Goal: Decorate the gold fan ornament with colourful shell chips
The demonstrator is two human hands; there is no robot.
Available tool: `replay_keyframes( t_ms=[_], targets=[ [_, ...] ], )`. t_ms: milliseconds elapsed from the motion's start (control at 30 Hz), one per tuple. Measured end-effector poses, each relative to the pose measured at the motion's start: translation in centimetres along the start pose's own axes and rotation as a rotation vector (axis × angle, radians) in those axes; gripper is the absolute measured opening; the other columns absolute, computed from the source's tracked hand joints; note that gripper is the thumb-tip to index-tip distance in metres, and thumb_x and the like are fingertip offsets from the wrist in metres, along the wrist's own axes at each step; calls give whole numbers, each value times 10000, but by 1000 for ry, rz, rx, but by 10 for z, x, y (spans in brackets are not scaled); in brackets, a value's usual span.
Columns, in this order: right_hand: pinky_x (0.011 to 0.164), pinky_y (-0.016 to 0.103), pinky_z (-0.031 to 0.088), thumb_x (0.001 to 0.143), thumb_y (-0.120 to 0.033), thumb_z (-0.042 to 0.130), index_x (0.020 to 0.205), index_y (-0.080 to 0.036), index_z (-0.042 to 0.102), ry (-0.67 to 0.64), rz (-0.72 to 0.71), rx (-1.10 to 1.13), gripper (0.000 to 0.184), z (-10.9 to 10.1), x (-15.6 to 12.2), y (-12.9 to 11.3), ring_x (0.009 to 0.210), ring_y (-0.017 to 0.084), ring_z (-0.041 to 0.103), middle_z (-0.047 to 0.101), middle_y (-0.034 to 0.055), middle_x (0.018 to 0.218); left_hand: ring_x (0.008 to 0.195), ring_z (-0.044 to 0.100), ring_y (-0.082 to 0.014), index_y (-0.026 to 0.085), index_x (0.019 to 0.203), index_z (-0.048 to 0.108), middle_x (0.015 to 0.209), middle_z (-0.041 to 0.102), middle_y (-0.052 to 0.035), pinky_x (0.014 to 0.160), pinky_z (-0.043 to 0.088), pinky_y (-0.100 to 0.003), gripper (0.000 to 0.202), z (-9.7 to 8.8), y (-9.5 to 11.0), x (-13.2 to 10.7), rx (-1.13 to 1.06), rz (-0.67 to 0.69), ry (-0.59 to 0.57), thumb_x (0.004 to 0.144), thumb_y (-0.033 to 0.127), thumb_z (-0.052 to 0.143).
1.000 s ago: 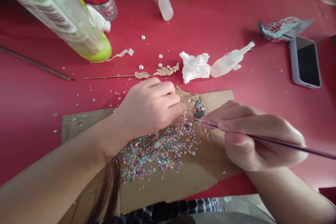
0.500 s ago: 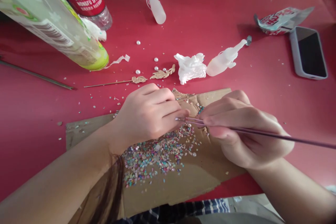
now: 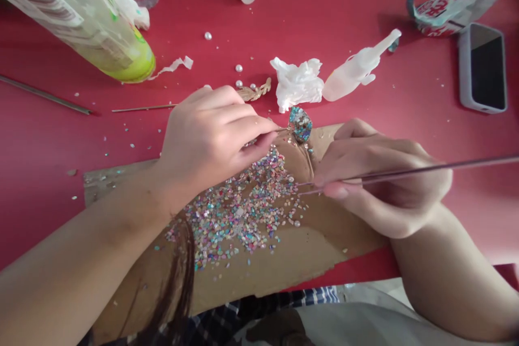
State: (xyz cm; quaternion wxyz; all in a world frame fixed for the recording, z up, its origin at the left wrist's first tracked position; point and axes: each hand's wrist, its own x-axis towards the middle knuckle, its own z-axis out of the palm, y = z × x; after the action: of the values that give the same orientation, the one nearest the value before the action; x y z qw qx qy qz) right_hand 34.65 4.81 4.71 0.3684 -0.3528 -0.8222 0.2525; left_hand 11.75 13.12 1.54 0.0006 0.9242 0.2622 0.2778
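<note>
My left hand (image 3: 221, 132) pinches the thin metal stem of a fan-shaped hairpin ornament (image 3: 300, 125), whose head is covered in teal and brown chips. Much of the stem is hidden in the fingers. Between thumb and fingers my right hand (image 3: 377, 178) grips slim purple tweezers (image 3: 389, 174). Their two tips are a little apart, low beside the heap of colourful shell-like chips (image 3: 239, 216); no chip shows clearly between them. Under both hands lies a piece of brown cardboard (image 3: 295, 270) that carries the chips.
Crumpled white tissue (image 3: 298, 85) and a small squeeze bottle (image 3: 348, 78) lie beyond the hands. A gold leaf piece (image 3: 256, 90) sits by several pearls (image 3: 239, 68). A tall green-bottomed bottle (image 3: 121, 54) stands left. At right are a phone-like device (image 3: 483, 67) and a crumpled packet (image 3: 450, 11).
My right hand has drawn the tweezers away from my left fingertips, down to the edge of the chips. My left hand has turned and lifted, and the ornament's fan-shaped head now shows.
</note>
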Motion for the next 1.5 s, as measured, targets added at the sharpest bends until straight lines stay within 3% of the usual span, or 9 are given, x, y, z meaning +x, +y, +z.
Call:
replay_keyframes(
  t_ms=[200,333,467,1033,1167,1367,1500],
  targets=[
    [559,270,479,921,-105,599,831,-140,645,-109,212,126,107,-9,-7,16,636,122,618,672,45,717,759,649,-177,247,883,720,772,741,5,671,487,-354,157,2,-2,1,-14,11,42,944,274,578],
    [582,264,486,955,-168,588,820,-147,641,-173,187,112,147,-7,-8,20,645,119,611,686,39,725,748,614,-158,208,889,714,764,725,-1,667,472,-324,111,5,-5,-1,-6,85,115,930,249,619],
    [574,255,456,973,-217,586,820,-170,639,-209,133,63,168,-5,-7,21,611,100,563,674,8,714,770,606,-136,198,906,713,790,722,6,700,464,-299,131,4,-6,-3,-11,80,95,952,243,598],
    [655,337,465,978,-241,568,799,-195,608,-158,53,2,189,-1,-8,22,621,139,569,661,10,676,777,603,-158,215,888,726,805,733,10,712,483,-338,141,3,-2,-2,-35,1,56,946,257,605],
    [578,300,508,943,-179,603,818,-190,637,-25,55,122,130,-2,-10,26,614,145,627,660,16,684,779,596,-157,222,898,717,797,729,14,701,466,-334,116,3,-4,-3,-1,40,73,939,249,612],
    [523,245,582,934,-192,649,968,-190,728,159,212,336,86,-8,-11,22,643,145,717,752,30,798,735,583,-156,233,852,701,744,721,24,649,444,-335,87,6,-7,-2,41,102,129,912,248,641],
    [626,246,608,840,-177,767,896,-186,718,8,332,349,75,-2,-7,7,707,142,734,761,17,809,735,593,-153,247,837,708,754,735,34,652,453,-340,114,7,-6,0,48,83,129,918,260,628]
  ],
)
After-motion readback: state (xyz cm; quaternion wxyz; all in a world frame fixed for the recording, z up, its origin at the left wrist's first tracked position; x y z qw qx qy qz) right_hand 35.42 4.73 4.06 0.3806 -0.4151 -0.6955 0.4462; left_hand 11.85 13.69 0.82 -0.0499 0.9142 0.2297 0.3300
